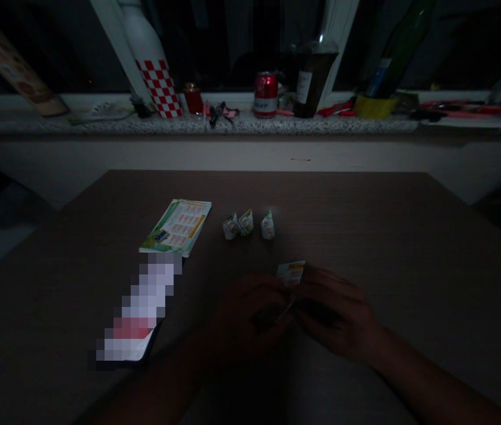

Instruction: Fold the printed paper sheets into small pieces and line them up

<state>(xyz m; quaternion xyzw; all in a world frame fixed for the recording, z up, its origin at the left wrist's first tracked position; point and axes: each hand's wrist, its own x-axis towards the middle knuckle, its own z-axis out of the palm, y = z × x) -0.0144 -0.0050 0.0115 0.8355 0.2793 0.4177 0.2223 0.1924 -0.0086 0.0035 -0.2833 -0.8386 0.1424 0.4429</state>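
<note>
1. Hands meet low over the tabletop (365, 212): left hand (244, 321) and right hand (336, 319) both pinch one small paper slip (291, 273).
2. Three folded pieces (249, 224) lie just beyond.
3. Risk (dim light): a crooked crease or a slipped pinch could spoil the fold.

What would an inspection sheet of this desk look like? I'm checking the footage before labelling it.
Surface: dark wood-grain table, dimly lit.
Job's things: small printed paper piece held between both hands; three folded paper pieces in a row beyond; stack of printed sheets to the left.
Clutter: blurred flat item beside the stack.
Grippers: left hand and right hand pinch the paper together.
Cables: nothing seen.
Surroundings: granite windowsill with red can, dark bottle, checkered bottle, green bottle and small tools.
</note>
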